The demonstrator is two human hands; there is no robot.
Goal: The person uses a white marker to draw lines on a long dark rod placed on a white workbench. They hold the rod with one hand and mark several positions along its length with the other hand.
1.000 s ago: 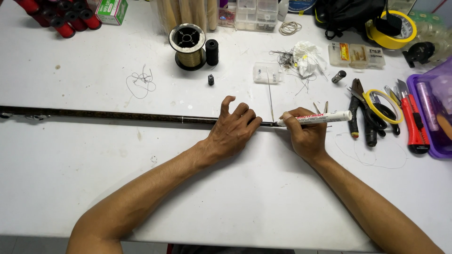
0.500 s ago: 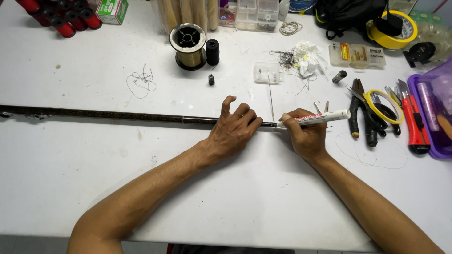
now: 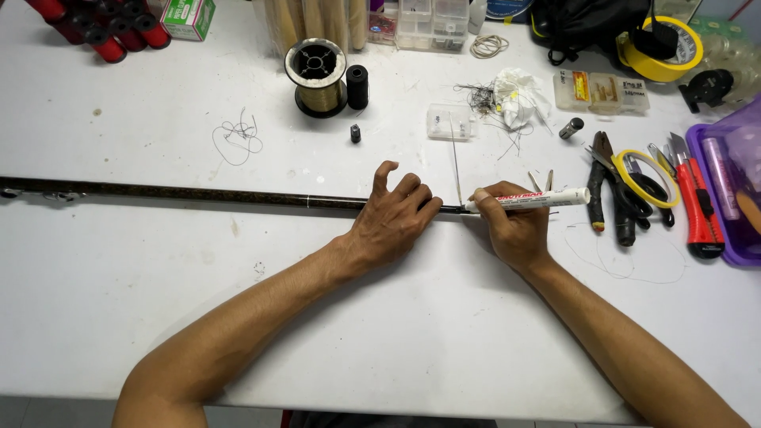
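A long thin dark rod [image 3: 198, 194] lies across the white table [image 3: 380, 333] from the left edge to the middle. My left hand [image 3: 392, 222] rests on its right end, fingers curled over it and pinning it down. Just right of that, my right hand [image 3: 515, 230] holds a white marker pen [image 3: 527, 199] level, its tip pointing left and touching the rod's end beside my left fingers.
Behind the hands stand a spool of gold line [image 3: 315, 77], a small black cylinder [image 3: 357, 85] and a clear small box [image 3: 448, 122]. To the right lie pliers [image 3: 606, 178], a yellow tape ring [image 3: 642, 178], a red cutter [image 3: 697, 210] and a purple tray [image 3: 725, 190].
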